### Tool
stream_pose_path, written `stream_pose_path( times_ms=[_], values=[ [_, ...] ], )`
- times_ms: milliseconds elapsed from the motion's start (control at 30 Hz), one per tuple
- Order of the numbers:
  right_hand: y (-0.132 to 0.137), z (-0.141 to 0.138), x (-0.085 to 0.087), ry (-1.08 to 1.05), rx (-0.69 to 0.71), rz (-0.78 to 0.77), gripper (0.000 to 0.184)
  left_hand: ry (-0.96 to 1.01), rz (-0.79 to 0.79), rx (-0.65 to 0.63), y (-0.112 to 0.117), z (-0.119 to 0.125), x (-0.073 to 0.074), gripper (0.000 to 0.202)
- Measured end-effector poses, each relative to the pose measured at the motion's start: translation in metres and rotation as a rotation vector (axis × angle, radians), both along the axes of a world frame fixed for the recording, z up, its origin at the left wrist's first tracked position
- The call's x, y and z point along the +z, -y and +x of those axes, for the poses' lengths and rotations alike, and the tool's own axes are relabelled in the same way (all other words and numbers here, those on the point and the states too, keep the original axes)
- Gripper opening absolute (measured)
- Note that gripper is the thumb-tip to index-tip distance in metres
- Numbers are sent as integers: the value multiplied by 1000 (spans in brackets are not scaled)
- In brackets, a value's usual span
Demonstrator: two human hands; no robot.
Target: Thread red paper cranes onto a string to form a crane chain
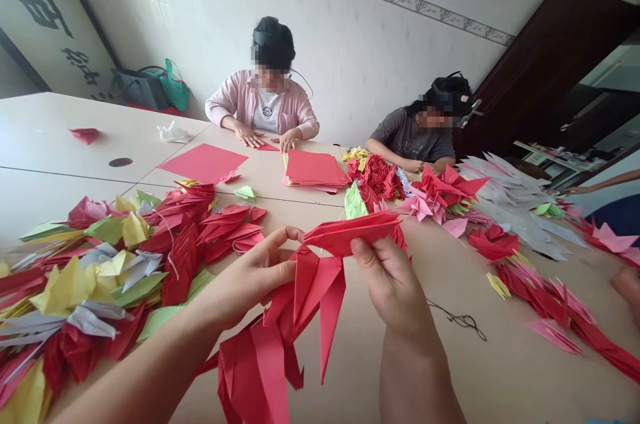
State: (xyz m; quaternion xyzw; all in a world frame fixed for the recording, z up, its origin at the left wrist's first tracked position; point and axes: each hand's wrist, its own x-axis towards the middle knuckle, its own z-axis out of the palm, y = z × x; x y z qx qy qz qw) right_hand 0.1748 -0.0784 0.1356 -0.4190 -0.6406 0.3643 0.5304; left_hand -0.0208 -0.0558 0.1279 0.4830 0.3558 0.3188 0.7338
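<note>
Left hand point(250, 281), right hand point(393, 284), one red origami piece point(350, 235) between

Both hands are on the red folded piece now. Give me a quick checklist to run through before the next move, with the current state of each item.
1. Left hand grips the red folded piece: ok, its fingers pinch the left end.
2. Right hand grips it: ok, thumb on the right half.
3. Piece held up off the table: ok.
4. Hanging red pieces joined to it: cannot tell.
5. Black thread free of the hands: ok, it lies on the table to the right.
6. Co-workers' hands kept apart: ok, they rest across the table by the red sheet stack.
</note>
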Motion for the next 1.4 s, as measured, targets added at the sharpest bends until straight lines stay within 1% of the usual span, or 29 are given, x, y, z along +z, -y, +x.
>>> stream_pose_path(
  times_ms=[67,100,167,200,267,333,400,467,567,633,700,767,833,967,1033,1167,1300,1400],
  values=[
    [0,3,-7,-157,-13,3,21,25,31,-40,3,-1,2,27],
    [0,6,-11,-226,22,-12,20,34,47,-83,4,-2,3,26],
    [3,11,-18,-297,142,-76,16,21,85,-199,7,-3,3,23],
    [5,14,-22,-298,205,-121,16,-2,105,-266,8,-4,3,22],
    [12,16,-30,-246,318,-214,19,-44,113,-337,12,-4,-1,23],
    [21,16,-37,-179,407,-284,22,-95,106,-362,16,-3,-8,26],
    [32,15,-44,-139,442,-324,23,-171,125,-361,21,-1,-18,32],
    [41,14,-51,-131,440,-354,21,-232,126,-329,27,1,-30,39],
    [50,14,-66,-140,471,-481,23,-294,113,-255,34,6,-49,44],
    [51,13,-78,-173,472,-570,27,-308,113,-186,36,10,-60,41],
    [49,10,-92,-226,446,-601,32,-313,132,-99,38,12,-68,30],
    [45,7,-104,-289,418,-608,36,-308,165,-9,38,13,-73,21],
    [40,5,-115,-350,366,-602,39,-294,215,93,38,12,-75,17],
    [31,11,-128,-415,297,-565,38,-221,330,340,41,2,-78,5],
    [26,14,-133,-428,268,-523,37,-171,356,412,41,-3,-82,9],
    [16,13,-144,-402,243,-480,32,-113,452,462,38,-7,-91,15],
    [11,10,-148,-363,252,-480,28,-136,476,405,36,-3,-95,13],
    [11,10,-146,-334,270,-494,27,-200,547,375,38,-1,-94,13]
  ],
)
